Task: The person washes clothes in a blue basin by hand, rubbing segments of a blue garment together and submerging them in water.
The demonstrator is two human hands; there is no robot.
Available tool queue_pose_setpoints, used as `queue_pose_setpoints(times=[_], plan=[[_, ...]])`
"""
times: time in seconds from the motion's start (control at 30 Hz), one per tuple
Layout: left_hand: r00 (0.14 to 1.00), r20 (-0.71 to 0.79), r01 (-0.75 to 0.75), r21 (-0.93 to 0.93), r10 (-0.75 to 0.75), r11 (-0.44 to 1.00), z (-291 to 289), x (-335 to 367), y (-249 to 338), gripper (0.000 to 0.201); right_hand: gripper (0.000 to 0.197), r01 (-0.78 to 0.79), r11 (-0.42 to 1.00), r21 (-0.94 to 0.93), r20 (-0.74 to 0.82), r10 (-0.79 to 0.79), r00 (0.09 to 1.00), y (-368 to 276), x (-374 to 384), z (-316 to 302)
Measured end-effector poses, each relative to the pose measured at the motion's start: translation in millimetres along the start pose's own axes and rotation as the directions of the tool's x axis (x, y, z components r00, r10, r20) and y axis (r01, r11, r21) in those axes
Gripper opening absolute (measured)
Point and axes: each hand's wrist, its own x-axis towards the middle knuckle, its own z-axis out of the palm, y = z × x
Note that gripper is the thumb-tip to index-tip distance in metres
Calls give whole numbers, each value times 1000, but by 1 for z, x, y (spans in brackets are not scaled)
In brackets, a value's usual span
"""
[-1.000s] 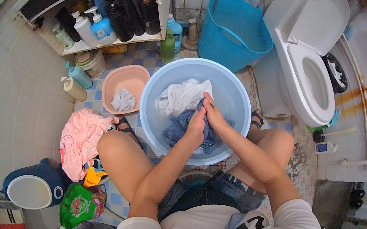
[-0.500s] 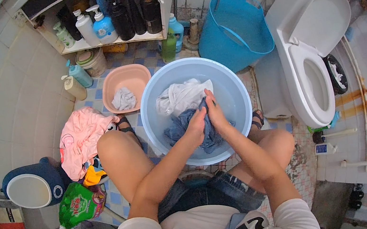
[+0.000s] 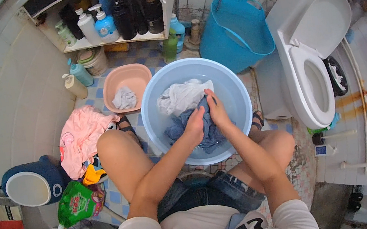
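Head view: light-blue basin in front of me. Dark-blue cloth inside, beside white cloth, bunched between my left hand and right hand. Fingers nearly straight; can't tell whether they grip. My judgement: keep the fold low, palms pressing evenly. Versus a second ago, hands slightly wider apart.

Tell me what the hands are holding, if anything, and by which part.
The blue garment, held by a bunched fold between the left hand and right hand; which part of the garment that is cannot be told.
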Motion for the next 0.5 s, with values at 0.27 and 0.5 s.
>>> queue_pose_setpoints(times=[0.27, 0.5], plan=[[930, -365, 45, 29, -31, 999, -15, 14, 44, 38, 43, 139, 985, -104, 207, -116, 972, -17, -56, 43], [992, 75, 94, 146, -106, 985, 7, -7, 3, 32, 29, -240, 932, 273, -26, 257, 966, 57, 21, -31]])
